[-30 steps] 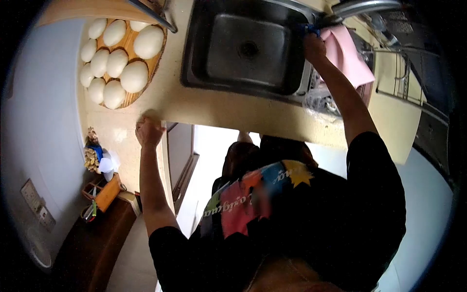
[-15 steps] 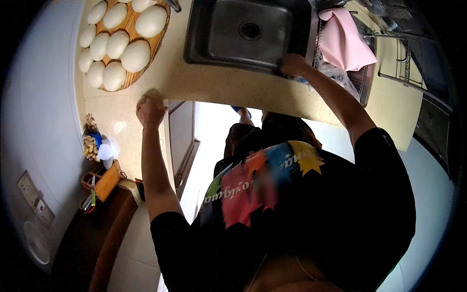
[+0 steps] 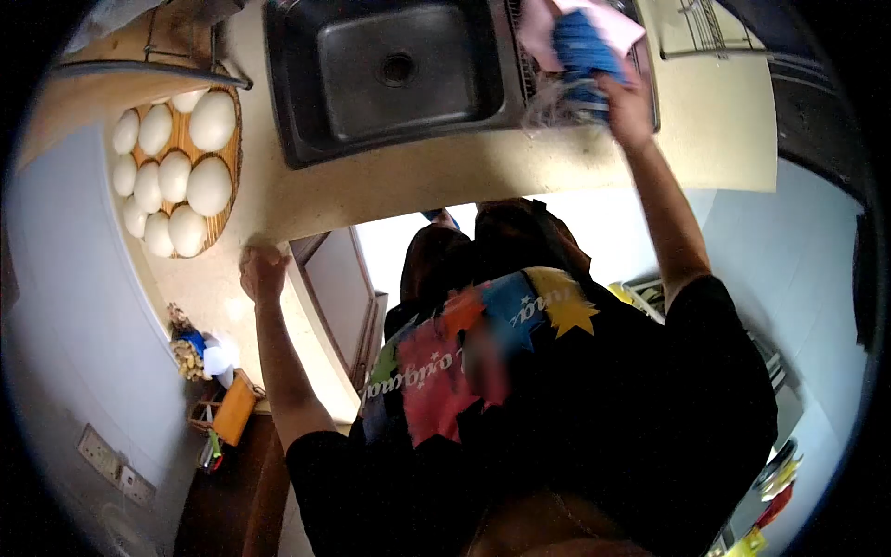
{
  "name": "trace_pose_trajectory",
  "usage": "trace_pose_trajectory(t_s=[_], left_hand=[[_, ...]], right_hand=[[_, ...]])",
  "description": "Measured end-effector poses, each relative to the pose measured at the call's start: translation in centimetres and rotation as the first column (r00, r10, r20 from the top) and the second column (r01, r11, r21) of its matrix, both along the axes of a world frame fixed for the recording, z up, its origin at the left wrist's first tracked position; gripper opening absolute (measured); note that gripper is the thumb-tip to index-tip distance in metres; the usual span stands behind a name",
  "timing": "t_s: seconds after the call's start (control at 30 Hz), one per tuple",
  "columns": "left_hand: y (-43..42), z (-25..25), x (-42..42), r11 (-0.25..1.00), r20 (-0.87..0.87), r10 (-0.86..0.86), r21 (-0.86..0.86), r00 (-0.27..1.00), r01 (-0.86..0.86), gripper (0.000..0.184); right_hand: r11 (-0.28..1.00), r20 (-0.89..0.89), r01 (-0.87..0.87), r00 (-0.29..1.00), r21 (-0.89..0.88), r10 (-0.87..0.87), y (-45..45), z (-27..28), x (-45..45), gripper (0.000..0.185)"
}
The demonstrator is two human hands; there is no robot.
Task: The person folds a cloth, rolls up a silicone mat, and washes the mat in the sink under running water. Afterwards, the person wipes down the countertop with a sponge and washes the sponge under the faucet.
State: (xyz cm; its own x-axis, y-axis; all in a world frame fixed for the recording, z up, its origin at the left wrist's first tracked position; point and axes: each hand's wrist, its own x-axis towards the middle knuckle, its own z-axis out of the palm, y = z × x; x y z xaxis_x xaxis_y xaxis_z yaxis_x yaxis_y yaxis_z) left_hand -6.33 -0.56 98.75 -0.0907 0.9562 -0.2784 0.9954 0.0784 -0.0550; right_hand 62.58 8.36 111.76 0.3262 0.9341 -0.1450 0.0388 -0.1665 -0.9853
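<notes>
My right hand (image 3: 629,107) is closed on a crumpled blue cloth (image 3: 585,58) with paler streaks. It holds the cloth over a pink cloth (image 3: 534,32) on the rack to the right of the sink. Beside them, a clear plastic bag (image 3: 549,110) lies partly hidden. My left hand (image 3: 264,271) rests on the counter's front corner, fingers curled in, and nothing shows in it. The dark sink (image 3: 306,139) lies between both hands, its basin holding no dishes. Beyond my left hand, several smooth white rounded pieces (image 3: 174,176) lie on a wooden board (image 3: 232,139).
The beige counter (image 3: 390,186) runs along the front of the sink. At the left stand a wooden holder (image 3: 232,408) with utensils and a white container (image 3: 220,357). A cabinet door (image 3: 339,297) is below my left arm. Wire racks (image 3: 715,37) stand at the far right.
My right hand has moved from the sink's front right corner up and right to the rack, carrying the blue cloth. My left hand stays on the counter corner. The whole view has shifted.
</notes>
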Motion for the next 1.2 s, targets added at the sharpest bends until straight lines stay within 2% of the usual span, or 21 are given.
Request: trace_pose_trajectory(t_s=[0.03,0.1,0.13,0.17,0.2,0.27,0.3,0.33,0.4,0.47,0.5,0.57,0.6,0.67,0.8,0.93,1.03,1.1,1.13,1.17,1.2], left_hand=[[-0.2,-0.6,-0.5,1.000,-0.018,-0.021,-0.008,1.000,0.021,0.060],[-0.8,-2.8,-2.8,0.983,-0.082,-0.168,0.062,0.982,0.174,0.061],[-0.5,-3.4,-3.4,0.965,-0.104,-0.230,0.103,0.968,0.241,0.062],[-0.2,-3.7,-3.7,0.941,-0.132,-0.289,0.143,0.948,0.307,0.062],[-0.2,-4.0,-3.8,0.960,-0.109,-0.267,0.061,0.957,0.275,0.063],[-0.4,-2.2,-2.1,0.971,-0.090,-0.238,-0.024,0.967,0.236,0.063],[0.0,1.3,1.3,0.990,-0.089,-0.135,-0.054,0.987,0.131,0.061],[0.6,3.3,3.1,0.996,-0.092,-0.037,-0.083,0.995,0.029,0.060],[0.5,-0.1,0.0,0.996,-0.091,-0.085,-0.010,0.992,0.084,0.057],[0.5,-0.4,-0.2,0.993,-0.073,-0.114,-0.018,0.991,0.113,0.058],[0.4,0.0,0.2,0.993,-0.067,-0.120,-0.019,0.991,0.119,0.058],[0.4,4.2,3.7,0.998,-0.064,-0.067,0.007,0.996,0.068,0.061],[0.4,4.4,3.9,0.998,-0.062,-0.058,0.008,0.996,0.059,0.061],[0.6,4.3,4.4,0.997,-0.097,0.077,0.023,0.992,-0.075,0.060],[1.4,7.5,6.7,0.994,-0.025,0.104,-0.042,0.994,-0.105,0.054],[0.1,2.7,2.8,0.993,-0.084,-0.012,0.117,0.996,0.022,0.052],[0.7,4.3,3.9,0.998,-0.059,-0.061,0.031,0.996,0.063,0.057],[0.6,3.8,3.5,0.998,-0.062,-0.047,0.045,0.997,0.050,0.059],[0.6,3.6,3.6,0.997,-0.061,-0.052,0.061,0.997,0.055,0.061],[1.0,5.6,5.3,0.996,-0.037,0.082,0.044,0.996,-0.080,0.042],[1.0,5.5,5.2,0.995,-0.037,0.091,0.048,0.995,-0.089,0.042]], right_hand=[[0.987,-0.017,0.079,0.997,0.141,-0.078,-2.3,0.9,2.6,0.042],[0.940,0.248,0.255,0.918,0.225,-0.309,-6.4,-1.5,9.4,0.042],[0.908,0.258,0.380,0.872,0.176,-0.415,-8.1,-2.5,11.3,0.040],[0.942,0.365,0.334,0.875,0.016,-0.317,-10.1,-4.7,14.8,0.035],[0.851,0.705,0.453,0.693,-0.266,-0.149,-12.2,-7.1,17.9,0.037],[0.807,0.845,0.486,0.534,-0.336,0.030,-15.4,-13.1,18.0,0.049],[0.815,0.951,0.510,0.271,-0.275,0.151,-15.8,-12.7,14.2,0.056],[0.883,0.965,0.424,0.239,-0.200,0.104,-16.5,-14.9,13.0,0.061],[0.891,0.889,0.325,0.429,-0.317,0.160,-16.1,-13.1,5.8,0.067],[0.934,0.931,0.233,0.310,-0.272,0.193,-16.2,-14.6,-0.8,0.082],[0.991,0.952,0.091,0.298,-0.099,0.068,-15.7,-13.8,-4.2,0.087],[0.904,0.790,0.108,0.536,-0.414,0.298,-13.1,-9.3,-11.5,0.085],[0.925,0.705,0.084,0.674,-0.371,0.221,-12.2,-7.5,-15.0,0.077],[0.922,0.743,-0.054,0.576,-0.383,0.342,-10.3,-8.2,-20.3,0.074],[0.941,0.646,-0.215,0.686,-0.261,0.335,-2.5,-10.8,-26.1,0.066],[0.941,0.525,-0.288,0.780,-0.180,0.340,2.5,-7.9,-24.0,0.057],[0.861,0.763,-0.501,0.592,0.093,0.261,-1.2,-5.1,-17.6,0.055],[0.754,0.832,-0.649,0.359,-0.103,0.423,-5.3,-4.7,-13.2,0.057],[0.585,0.895,-0.809,0.222,-0.052,0.386,-6.5,-2.5,-12.1,0.059],[0.422,0.880,-0.906,0.163,-0.046,0.446,-7.9,-4.1,-9.9,0.060],[0.413,0.920,-0.866,-0.123,-0.284,0.373,-10.5,-5.2,-8.5,0.060]])
